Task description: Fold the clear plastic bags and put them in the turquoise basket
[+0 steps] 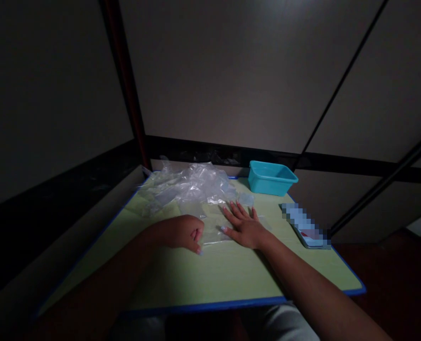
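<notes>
A heap of clear plastic bags (196, 182) lies on the back left of the green table. In front of it, a flat clear bag (213, 236) rests on the tabletop between my two hands. My right hand (244, 227) lies palm down with its fingers spread, over the right part of that bag. Left of it, my left hand (186, 232) is closed with its fingers curled in, at the bag's left end. Whatever its fingers may hold is hidden.
A turquoise basket (272, 179) stands at the back right of the table (224, 279). A flat, partly blurred blue-grey object (304, 227) lies along the right edge. Wall panels (217, 71) rise behind the table, and another wall is on the left.
</notes>
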The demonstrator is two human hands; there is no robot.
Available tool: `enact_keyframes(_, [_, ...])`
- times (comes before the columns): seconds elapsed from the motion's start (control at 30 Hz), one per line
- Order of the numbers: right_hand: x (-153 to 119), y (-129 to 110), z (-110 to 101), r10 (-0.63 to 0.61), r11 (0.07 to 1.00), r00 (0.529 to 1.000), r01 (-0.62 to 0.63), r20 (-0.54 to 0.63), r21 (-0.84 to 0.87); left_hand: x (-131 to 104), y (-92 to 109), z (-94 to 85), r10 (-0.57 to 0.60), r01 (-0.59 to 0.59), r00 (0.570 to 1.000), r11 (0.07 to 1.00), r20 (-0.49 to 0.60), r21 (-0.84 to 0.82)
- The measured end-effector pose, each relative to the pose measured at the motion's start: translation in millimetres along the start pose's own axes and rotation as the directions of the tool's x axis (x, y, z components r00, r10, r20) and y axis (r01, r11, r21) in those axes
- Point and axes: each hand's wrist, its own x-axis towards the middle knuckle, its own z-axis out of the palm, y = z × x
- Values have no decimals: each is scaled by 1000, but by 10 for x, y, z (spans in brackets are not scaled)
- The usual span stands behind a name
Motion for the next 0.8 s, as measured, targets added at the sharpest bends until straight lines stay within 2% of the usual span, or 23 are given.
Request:
enact_keyframes(0.17, [-6,-17,-23,15,1000,1000,-15,15,1,-11,-2,-3,4,-5,999,1000,43,28])
enact_keyframes(0.37, [-11,-42,-90,12,1000,999,-12,31,-7,66,-107,48,33,-32,998,999,-44,38])
enact_keyframes(0.53, [-18,-20,-46,11,1000,1000,-10,21,-20,58,26,129,61,-59,992,998,-110,17])
enact_keyframes(0.63, [-1,10,0,7,1000,1000,-6,18,-23,55,89,148,43,-44,997,999,-58,-14])
enact_keyframes(0.8, [4,5,-7,11,999,1000,-10,24,-32,60,85,145,71,-71,996,997,-50,-6])
